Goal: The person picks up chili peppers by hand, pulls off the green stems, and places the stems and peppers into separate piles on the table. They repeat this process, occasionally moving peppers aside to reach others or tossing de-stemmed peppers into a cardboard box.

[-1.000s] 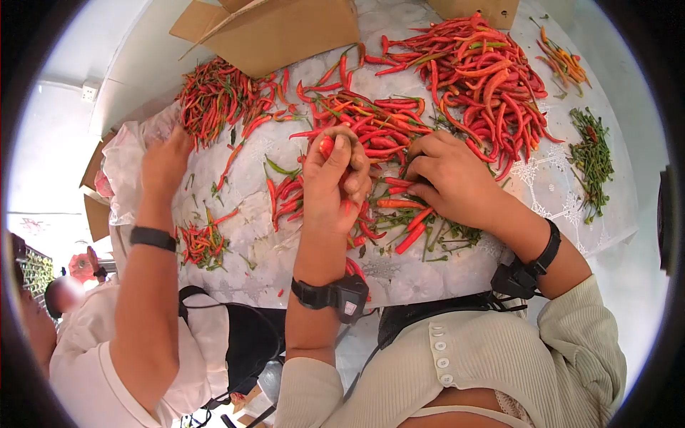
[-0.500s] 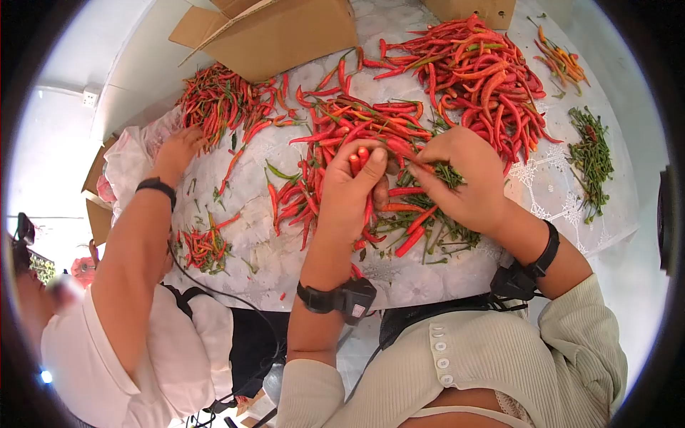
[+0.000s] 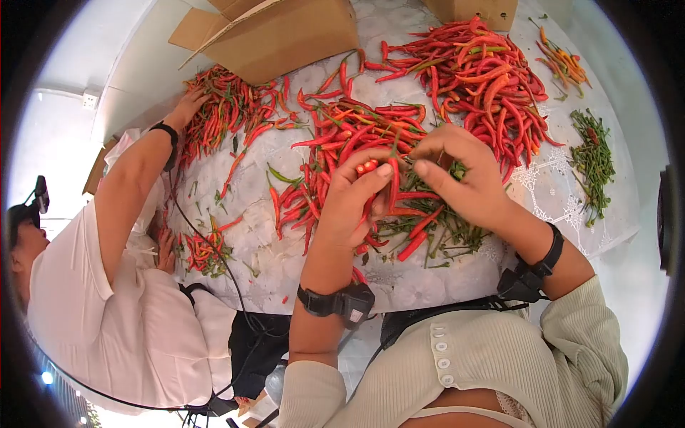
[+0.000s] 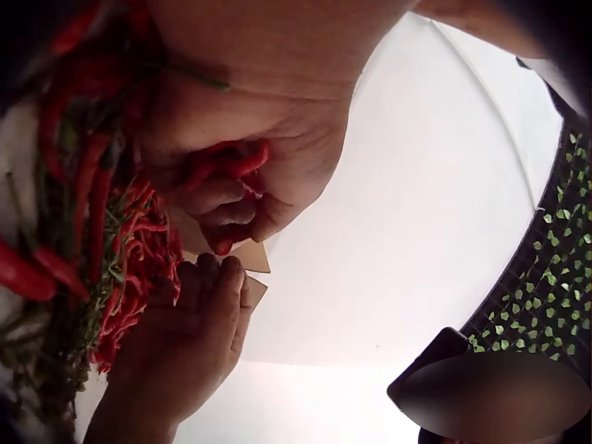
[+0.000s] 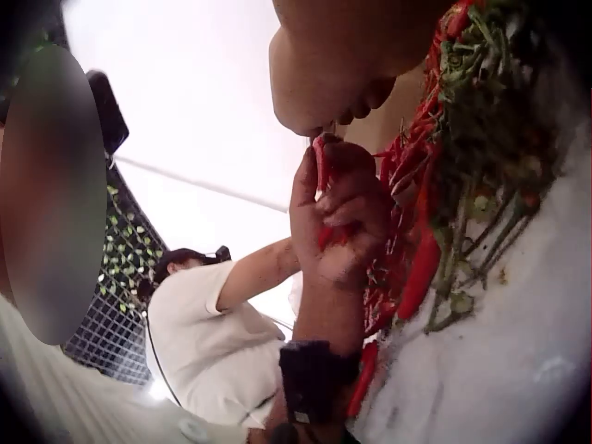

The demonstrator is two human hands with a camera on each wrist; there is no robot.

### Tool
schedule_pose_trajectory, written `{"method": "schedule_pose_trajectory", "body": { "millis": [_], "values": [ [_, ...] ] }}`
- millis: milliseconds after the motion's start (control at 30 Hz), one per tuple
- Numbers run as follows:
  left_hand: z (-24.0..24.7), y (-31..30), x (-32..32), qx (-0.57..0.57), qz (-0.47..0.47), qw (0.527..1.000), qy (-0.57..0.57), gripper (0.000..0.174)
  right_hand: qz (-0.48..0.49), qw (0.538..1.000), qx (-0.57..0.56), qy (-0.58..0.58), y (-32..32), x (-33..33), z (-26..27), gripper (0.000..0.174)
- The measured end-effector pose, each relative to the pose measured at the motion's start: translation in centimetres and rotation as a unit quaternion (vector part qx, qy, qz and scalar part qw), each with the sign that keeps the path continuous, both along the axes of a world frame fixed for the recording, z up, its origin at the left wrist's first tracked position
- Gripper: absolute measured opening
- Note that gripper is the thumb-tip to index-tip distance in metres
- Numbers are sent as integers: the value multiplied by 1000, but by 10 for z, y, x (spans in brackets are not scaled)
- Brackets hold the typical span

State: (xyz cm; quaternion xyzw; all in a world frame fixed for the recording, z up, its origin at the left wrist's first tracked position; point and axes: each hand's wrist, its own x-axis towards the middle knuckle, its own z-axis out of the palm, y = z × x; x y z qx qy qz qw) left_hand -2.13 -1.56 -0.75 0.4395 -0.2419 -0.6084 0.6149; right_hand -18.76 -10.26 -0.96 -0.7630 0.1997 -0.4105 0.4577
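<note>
My left hand (image 3: 353, 200) holds several red chilies in its curled fingers, their cut-looking ends showing beside the thumb. Between thumb and fingers it pinches one red chili (image 3: 394, 182), upright with its green stem (image 3: 394, 145) pointing away. Close beside that stem is my right hand (image 3: 471, 178), thumb and index finger curved toward it. A small bunch of green stems (image 3: 457, 170) shows inside the curl of the right hand. In the right wrist view, the pinched chili (image 5: 321, 165) stands just below the right fingertips. Red chilies (image 3: 346, 128) lie spread beyond both hands.
A large heap of red chilies (image 3: 492, 85) lies at the back right, with a pile of green stems (image 3: 594, 164) further right. More loose stems (image 3: 457, 242) lie nearer me. A cardboard box (image 3: 300, 43) stands behind. Another person (image 3: 107, 299) reaches into a chili heap (image 3: 228, 107).
My right hand has lifted from the chilies toward my left hand. The left hand shifted right and now pinches a chili upright. The other person's arm moved further into the left heap.
</note>
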Motion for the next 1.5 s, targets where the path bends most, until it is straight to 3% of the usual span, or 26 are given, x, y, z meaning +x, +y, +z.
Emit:
{"method": "schedule_pose_trajectory", "body": {
  "millis": [167, 300, 500, 700, 933, 1500],
  "values": [
    [3, 2, -4, 26, -79, 996, -43, 20, 66, 989, 125, -54, -10, 5, -17, 17],
    [5, 1, -8, 39, -63, 994, -75, 20, 101, 977, 184, -45, -10, 3, -12, 16],
    [3, 0, -8, 43, -59, 993, -88, 17, 95, 977, 185, -52, -10, 5, -16, 15],
    [7, -3, -9, 68, -63, 990, -109, 15, 33, 997, 58, 30, -10, 0, -8, 12],
    [2, -2, -8, 48, -72, 991, -107, 14, 7, 999, -26, -29, -6, 2, -8, 9],
    [-1, 0, -14, 40, -37, 992, -118, 17, -70, 978, -197, 0, -3, -2, -2, 14]
  ]
}}
